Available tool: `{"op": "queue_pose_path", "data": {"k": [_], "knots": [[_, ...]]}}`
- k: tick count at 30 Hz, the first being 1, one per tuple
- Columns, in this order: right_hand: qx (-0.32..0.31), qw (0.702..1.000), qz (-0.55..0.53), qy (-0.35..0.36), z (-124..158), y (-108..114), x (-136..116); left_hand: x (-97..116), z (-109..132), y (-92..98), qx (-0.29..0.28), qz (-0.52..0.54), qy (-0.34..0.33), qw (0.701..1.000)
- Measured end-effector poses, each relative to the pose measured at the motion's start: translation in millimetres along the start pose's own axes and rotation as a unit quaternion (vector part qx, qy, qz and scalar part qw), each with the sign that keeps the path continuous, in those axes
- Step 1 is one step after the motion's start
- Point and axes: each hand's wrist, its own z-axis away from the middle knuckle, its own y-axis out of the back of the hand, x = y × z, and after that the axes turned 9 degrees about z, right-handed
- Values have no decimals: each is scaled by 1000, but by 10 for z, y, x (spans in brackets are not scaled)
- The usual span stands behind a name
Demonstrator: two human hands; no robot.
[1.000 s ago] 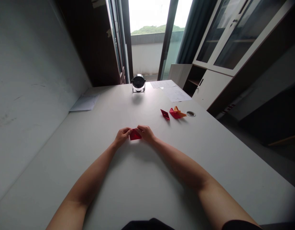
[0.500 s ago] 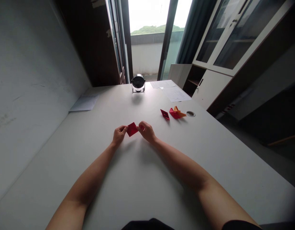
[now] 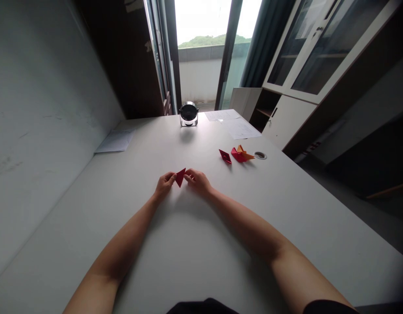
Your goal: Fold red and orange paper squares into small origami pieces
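Note:
A small red folded paper (image 3: 180, 176) stands on edge between my two hands, just above the white table (image 3: 194, 244). My left hand (image 3: 164, 185) pinches its left side with thumb and fingertips. My right hand (image 3: 198, 182) pinches its right side, fingers curled in. The paper now looks like a narrow triangle pointing up. Further right on the table lie a folded red paper shape (image 3: 225, 155) and a red and orange folded shape (image 3: 242, 154).
A small round black and silver device (image 3: 189, 114) stands at the table's far end. Paper sheets (image 3: 115, 140) lie far left, more sheets (image 3: 235, 124) far right. A cable hole (image 3: 260, 155) is near the right edge. A wall runs along the left, cabinets on the right.
The red paper was lifted off the table and turned. It went from lying flat to a diamond, then closed to a narrow upright triangle. Both hands stayed close together.

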Motion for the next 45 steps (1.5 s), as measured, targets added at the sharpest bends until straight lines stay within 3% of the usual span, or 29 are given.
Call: {"op": "queue_pose_path", "data": {"k": [6, 13, 21, 33, 38, 45], "knots": [[-36, 999, -24, 28, 4, -25, -12, -78, -11, -12, -31, 29, 15, 999], [-35, 998, -13, 42, 26, -19, -40, -107, 3, -20, -56, 27, 17, 998], [-23, 998, -11, 65, 50, 8, -37, -86, -12, -12, -26, 35, 8, 999], [-48, 996, -51, 47, 42, 10, -51, -62, 18, 0, -32, -28, 8, 999], [-34, 992, -120, -3, 12, 0, -55, -66, 32, -14, -41, -61, 4, 997], [-24, 977, -209, -41, -18, -44, -2, -64, 36, -56, -22, -14, 9, 1000]]}}
